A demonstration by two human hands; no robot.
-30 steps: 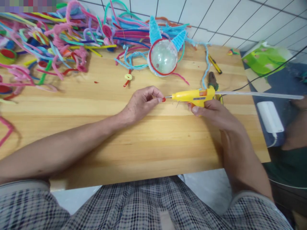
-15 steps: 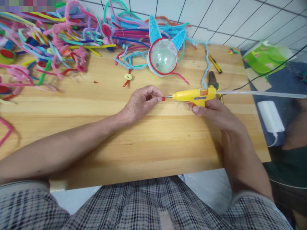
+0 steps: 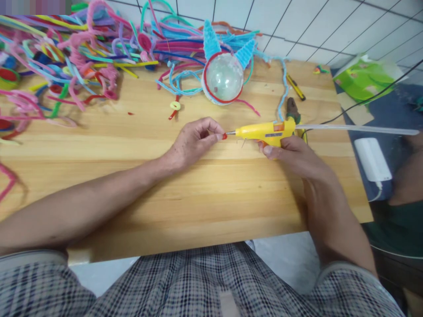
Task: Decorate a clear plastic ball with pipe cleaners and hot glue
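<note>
My left hand point(image 3: 198, 143) pinches a small red piece point(image 3: 224, 136) between thumb and fingertips; its exact kind is too small to make out. My right hand point(image 3: 291, 154) is wrapped round the handle of a yellow hot glue gun point(image 3: 264, 131), with fingers at the trigger. The metal nozzle points left and meets or nearly meets the red piece. From the gun's back end a long clear glue stick point(image 3: 357, 128) juts out to the right. Beyond the hands sits a clear ball point(image 3: 225, 78) with a red rim and two fuzzy blue ears point(image 3: 211, 40).
Many coloured pipe cleaners point(image 3: 99, 57) are heaped at the back left. Pliers point(image 3: 292, 110) and a yellow utility knife point(image 3: 295, 87) lie behind the gun. A white power bank point(image 3: 372, 159) and a green packet point(image 3: 366, 81) are at the right, where a black cord crosses. Another person's arm point(image 3: 410, 176) shows there.
Almost nothing differs. The whole view has shifted slightly, and both hands keep their hold, with the nozzle still at the red piece.
</note>
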